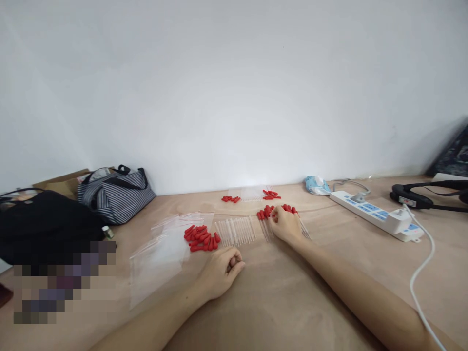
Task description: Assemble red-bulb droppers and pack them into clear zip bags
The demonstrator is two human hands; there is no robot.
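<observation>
My right hand [287, 224] is closed in a pinch at a row of glass droppers with red rubber bulbs [261, 215]; a red bulb shows at its fingertips, and the hand hides part of the row. My left hand [224, 272] rests on the table, fingers curled and thumb near the forefinger, with nothing visible in it. Just beyond it lies a pile of loose red rubber bulbs [201, 238]. Between the pile and the droppers, thin glass tubes [237, 231] lie side by side.
Clear zip bags [161, 258] lie left of the bulbs. Near the wall are more red bulbs [231, 199] and clear tubes [251, 194]. A tissue pack [316, 185], a white power strip [373, 214] with a cable, and a black headset [413, 196] are right. A striped bag [117, 197] stands left.
</observation>
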